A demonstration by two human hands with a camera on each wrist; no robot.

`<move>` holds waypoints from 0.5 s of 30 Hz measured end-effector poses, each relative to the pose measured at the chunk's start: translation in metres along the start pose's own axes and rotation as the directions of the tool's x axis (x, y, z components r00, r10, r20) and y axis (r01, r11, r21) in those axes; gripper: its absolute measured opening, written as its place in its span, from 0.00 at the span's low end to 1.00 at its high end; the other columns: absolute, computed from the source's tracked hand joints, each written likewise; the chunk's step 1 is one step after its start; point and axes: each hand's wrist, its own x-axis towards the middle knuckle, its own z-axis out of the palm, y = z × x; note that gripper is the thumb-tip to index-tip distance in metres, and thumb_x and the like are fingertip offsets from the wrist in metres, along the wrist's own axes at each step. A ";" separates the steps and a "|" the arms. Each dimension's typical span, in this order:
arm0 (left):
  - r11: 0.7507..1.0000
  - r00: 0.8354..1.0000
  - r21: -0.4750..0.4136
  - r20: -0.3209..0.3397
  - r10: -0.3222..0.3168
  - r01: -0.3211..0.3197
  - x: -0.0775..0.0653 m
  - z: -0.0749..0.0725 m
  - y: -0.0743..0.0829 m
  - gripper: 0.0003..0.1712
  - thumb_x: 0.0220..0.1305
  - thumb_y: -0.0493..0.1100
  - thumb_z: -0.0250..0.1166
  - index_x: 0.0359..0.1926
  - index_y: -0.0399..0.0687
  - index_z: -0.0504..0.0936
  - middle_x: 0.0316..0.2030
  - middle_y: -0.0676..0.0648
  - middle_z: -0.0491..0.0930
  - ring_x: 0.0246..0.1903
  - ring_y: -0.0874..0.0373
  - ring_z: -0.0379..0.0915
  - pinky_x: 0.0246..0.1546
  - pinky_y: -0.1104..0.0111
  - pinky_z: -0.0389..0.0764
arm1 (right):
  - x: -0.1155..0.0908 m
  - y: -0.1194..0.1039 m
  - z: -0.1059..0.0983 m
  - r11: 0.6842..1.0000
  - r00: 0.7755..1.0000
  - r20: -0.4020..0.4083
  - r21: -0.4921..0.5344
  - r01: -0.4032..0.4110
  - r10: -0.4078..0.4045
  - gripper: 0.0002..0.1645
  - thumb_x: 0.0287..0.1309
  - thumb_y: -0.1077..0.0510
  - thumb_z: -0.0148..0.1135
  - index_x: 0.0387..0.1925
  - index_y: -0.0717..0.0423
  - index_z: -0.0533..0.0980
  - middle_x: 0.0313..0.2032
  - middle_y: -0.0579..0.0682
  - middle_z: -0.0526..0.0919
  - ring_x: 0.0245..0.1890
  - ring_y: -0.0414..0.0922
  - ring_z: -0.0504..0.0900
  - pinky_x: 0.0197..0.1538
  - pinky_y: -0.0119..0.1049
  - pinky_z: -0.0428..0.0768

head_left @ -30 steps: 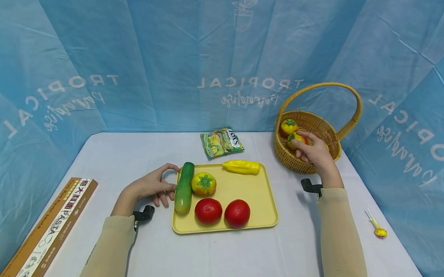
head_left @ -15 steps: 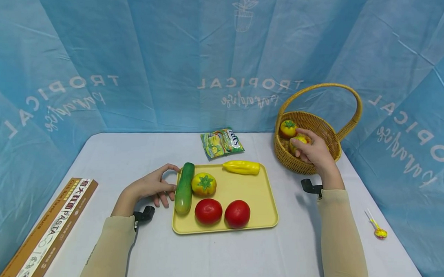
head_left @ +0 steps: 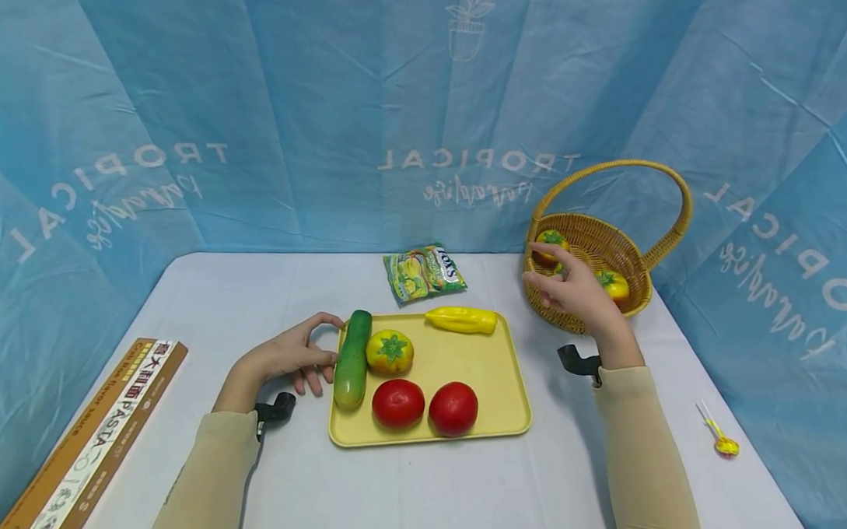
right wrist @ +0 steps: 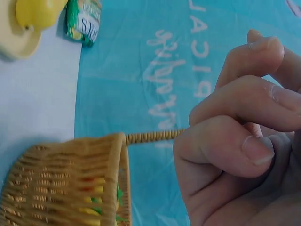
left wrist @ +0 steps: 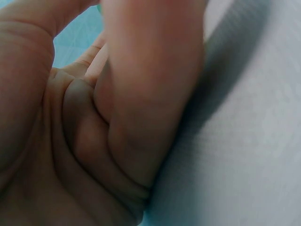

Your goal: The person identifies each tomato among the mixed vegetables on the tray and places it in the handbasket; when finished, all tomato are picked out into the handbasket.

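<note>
Thumb and forefinger parted, the left hand [head_left: 287, 357] lies in the head view just outside the left edge of the tray [head_left: 489, 383], its fingers relaxed and its fingertips right beside the green cucumber [head_left: 351, 363]; whether they touch it cannot be told. The cucumber lies lengthwise along that left edge, with a yellow-orange fruit [head_left: 389, 351] close on its right and two red tomatoes [head_left: 398, 404] near the tray's near edge. A yellow pepper [head_left: 461, 319] sits at the far right corner. The right hand [head_left: 580, 293] is over the left front of the wicker basket [head_left: 543, 306], at the table's far right corner, thumb and forefinger spread and pointing left, with nothing held. More yellow-orange fruits [head_left: 613, 285] lie in the basket, some partly hidden by that hand. In the left wrist view, palm and bent fingers fill most of the picture above the white tablecloth [left wrist: 254, 146], and the fingertips cannot be seen. In the right wrist view the fingers bend loosely toward a bare palm, with the basket at lower left.
</note>
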 end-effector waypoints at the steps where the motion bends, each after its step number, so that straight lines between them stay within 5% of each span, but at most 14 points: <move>1: 1.000 1.000 0.000 0.000 -0.002 0.002 0.000 0.000 0.000 0.38 0.74 0.47 0.65 0.77 0.59 0.56 0.32 0.42 0.91 0.22 0.49 0.89 0.22 0.64 0.88 | 0.000 0.000 0.002 1.000 1.000 0.011 -0.002 0.002 -0.002 0.44 0.71 0.41 0.68 0.81 0.35 0.61 0.18 0.47 0.74 0.13 0.42 0.63 0.20 0.35 0.65; 9: 1.000 1.000 0.007 -0.003 -0.003 0.003 0.000 0.000 0.000 0.39 0.74 0.47 0.65 0.77 0.59 0.55 0.33 0.42 0.91 0.22 0.49 0.89 0.21 0.64 0.87 | 0.003 -0.001 0.022 0.999 0.992 0.116 0.022 0.041 -0.044 0.44 0.69 0.41 0.69 0.80 0.35 0.61 0.17 0.48 0.72 0.15 0.45 0.61 0.25 0.37 0.67; 15: 1.000 1.000 0.003 -0.005 -0.002 0.002 0.000 0.000 0.001 0.39 0.74 0.46 0.65 0.77 0.58 0.56 0.32 0.42 0.91 0.21 0.50 0.88 0.21 0.64 0.87 | 0.004 0.003 0.029 0.996 0.955 0.287 -0.029 0.082 -0.071 0.39 0.71 0.44 0.69 0.77 0.31 0.64 0.20 0.57 0.77 0.15 0.50 0.61 0.22 0.35 0.65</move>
